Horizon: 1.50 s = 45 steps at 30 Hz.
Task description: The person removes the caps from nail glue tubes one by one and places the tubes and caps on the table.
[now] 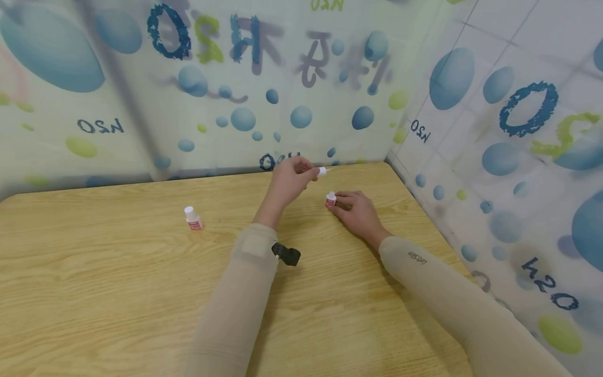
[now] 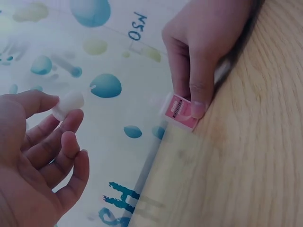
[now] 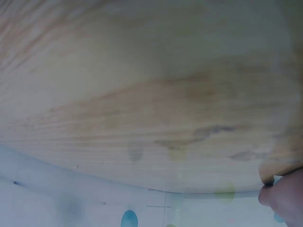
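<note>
My left hand [image 1: 293,180] pinches a small white cap [image 1: 322,171] between thumb and fingers, held above the far edge of the table. A thin pale tip sticks out of the cap to the right. Just below and to the right, my right hand [image 1: 360,213] grips a small white bottle with a red label [image 1: 330,200] by its side. In the left wrist view, a fingertip of that hand presses on the pink-red label [image 2: 182,113]. Only a few fingers of the right hand [image 3: 283,189] enter the right wrist view; the bottle is hidden there.
Another small white bottle [image 1: 193,219], with its white cap on, stands upright at the left on the wooden table [image 1: 118,277]. Walls printed with blue drops [image 1: 242,119] rise behind the table and along its right side. A black device [image 1: 286,254] is on the left wrist.
</note>
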Each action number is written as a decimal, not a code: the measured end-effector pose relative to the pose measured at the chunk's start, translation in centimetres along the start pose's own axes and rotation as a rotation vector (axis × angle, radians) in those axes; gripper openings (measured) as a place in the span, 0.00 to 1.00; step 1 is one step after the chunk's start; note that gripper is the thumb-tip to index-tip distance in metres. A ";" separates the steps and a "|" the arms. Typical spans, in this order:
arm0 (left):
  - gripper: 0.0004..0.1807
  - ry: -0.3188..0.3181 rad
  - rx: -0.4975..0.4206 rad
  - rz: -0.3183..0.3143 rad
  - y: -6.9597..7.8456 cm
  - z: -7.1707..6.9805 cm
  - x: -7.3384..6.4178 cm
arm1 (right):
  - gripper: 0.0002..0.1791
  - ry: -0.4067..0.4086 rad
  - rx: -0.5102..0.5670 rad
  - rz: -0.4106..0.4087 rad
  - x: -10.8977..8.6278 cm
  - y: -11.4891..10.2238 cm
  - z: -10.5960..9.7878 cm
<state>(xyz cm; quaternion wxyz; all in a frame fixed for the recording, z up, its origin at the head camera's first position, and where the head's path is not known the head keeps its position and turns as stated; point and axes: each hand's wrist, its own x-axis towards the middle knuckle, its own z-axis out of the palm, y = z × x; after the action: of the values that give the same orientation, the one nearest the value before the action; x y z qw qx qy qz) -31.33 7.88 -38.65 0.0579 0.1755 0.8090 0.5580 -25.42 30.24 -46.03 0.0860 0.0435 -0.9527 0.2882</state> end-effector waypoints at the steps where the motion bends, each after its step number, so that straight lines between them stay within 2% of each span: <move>1: 0.14 0.005 -0.012 0.006 0.2 0.0 0.0 | 0.24 0.000 0.000 -0.001 0.0 0.0 0.0; 8: 0.13 0.030 -0.112 -0.013 1.0 0.1 -0.5 | 0.24 -0.004 -0.004 -0.007 0.0 -0.1 -0.2; 16: 0.12 -0.006 -0.268 -0.074 1.8 1.0 -0.9 | 0.25 -0.003 -0.015 -0.009 -0.1 0.0 -0.4; 22: 0.13 -0.059 -0.282 -0.081 1.5 1.9 -0.6 | 0.25 0.012 -0.015 -0.010 -0.2 0.3 -0.3; 28: 0.24 -0.122 -0.234 -0.045 1.3 2.4 -0.8 | 0.25 -0.009 0.020 -0.009 -0.2 0.3 -0.5; 32: 0.21 -0.133 -0.199 -0.023 1.1 2.6 -1.2 | 0.24 -0.025 0.046 -0.019 -0.1 0.4 -0.5; 36: 0.18 -0.154 -0.136 -0.037 0.3 3.2 -1.5 | 0.23 -0.028 0.043 -0.035 -0.2 0.4 -0.4; 40: 0.17 -0.191 -0.042 -0.056 -0.3 3.8 -1.6 | 0.22 -0.027 0.039 -0.043 -0.1 0.5 -0.5; 45: 0.14 -0.179 0.080 -0.050 -0.6 3.8 -1.9 | 0.22 -0.036 0.028 -0.056 0.1 0.7 -0.5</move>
<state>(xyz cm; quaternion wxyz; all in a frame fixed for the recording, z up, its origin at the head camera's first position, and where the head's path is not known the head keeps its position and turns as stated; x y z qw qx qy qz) -28.61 10.39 -40.78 0.1369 0.2064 0.8265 0.5056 -25.51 31.12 -45.99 0.0764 0.0767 -0.9484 0.2981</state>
